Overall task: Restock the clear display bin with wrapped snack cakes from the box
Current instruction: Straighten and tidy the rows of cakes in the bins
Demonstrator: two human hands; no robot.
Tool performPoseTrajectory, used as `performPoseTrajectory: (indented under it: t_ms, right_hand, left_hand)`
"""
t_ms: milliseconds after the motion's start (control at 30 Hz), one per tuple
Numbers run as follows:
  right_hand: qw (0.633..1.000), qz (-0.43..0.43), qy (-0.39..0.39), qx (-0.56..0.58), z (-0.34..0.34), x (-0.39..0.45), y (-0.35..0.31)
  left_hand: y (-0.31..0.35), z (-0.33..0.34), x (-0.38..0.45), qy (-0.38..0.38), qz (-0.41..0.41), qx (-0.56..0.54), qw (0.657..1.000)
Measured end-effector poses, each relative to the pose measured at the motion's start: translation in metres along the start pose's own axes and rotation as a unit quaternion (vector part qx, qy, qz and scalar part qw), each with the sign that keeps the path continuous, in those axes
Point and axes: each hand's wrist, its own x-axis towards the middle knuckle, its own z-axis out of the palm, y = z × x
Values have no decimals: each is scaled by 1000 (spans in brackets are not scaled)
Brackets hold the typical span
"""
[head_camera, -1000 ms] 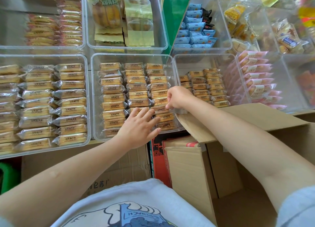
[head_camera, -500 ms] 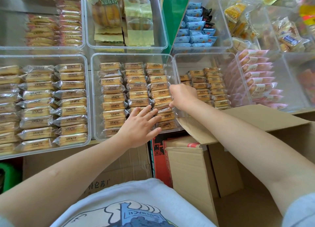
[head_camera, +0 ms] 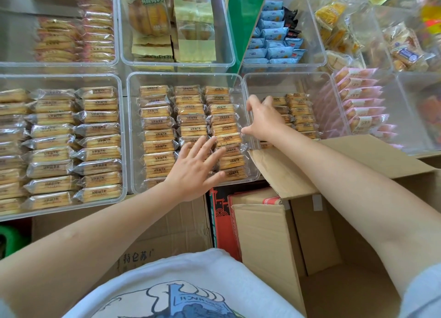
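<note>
Snack cakes (head_camera: 191,131) fill the middle bin (head_camera: 133,136); our left hand (head_camera: 195,169) presses flat, right hand (head_camera: 262,119) fingers loosely apart and empty, so we judge tidying, then the box (head_camera: 298,222).

Clear display bin (head_camera: 130,136): transparent hard plastic, smooth, glossy, light glare on rim. Snack cakes (head_camera: 157,123): clear crinkly film wrappers, shiny, pale baked surface showing through. Box (head_camera: 269,241): brown corrugated cardboard, matt, slightly rough, raw fluted edge on flap. Neighbouring bins (head_camera: 120,131): same clear glossy plastic. Blue packets (head_camera: 272,34): smooth printed film, soft sheen. Pink packets (head_camera: 358,102): glossy film. Shirt (head_camera: 191,277): pale cloth, matt, printed graphic.
</note>
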Motion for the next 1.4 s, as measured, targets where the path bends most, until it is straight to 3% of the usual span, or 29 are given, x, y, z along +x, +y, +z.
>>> performPoseTrajectory:
  t_ms: [133,300,733,1133,1400]
  right_hand:
    - [998,-7,-63,-1,8,-3,-1]
    - [996,10,-76,-51,19,8,-10]
    - [988,31,-145,-35,11,10,-14]
    - [990,38,-96,-101,22,13,-17]
    - [995,22,-98,-29,19,5,-9]
  left_hand:
    - [3,-2,10,-15,-24,38,999]
    - [5,-2,13,-15,-37,65,997]
    - [6,-2,12,-11,-30,58,998]
    - [5,-1,21,-33,-26,59,997]
    - [0,-3,21,-31,-2,44,999]
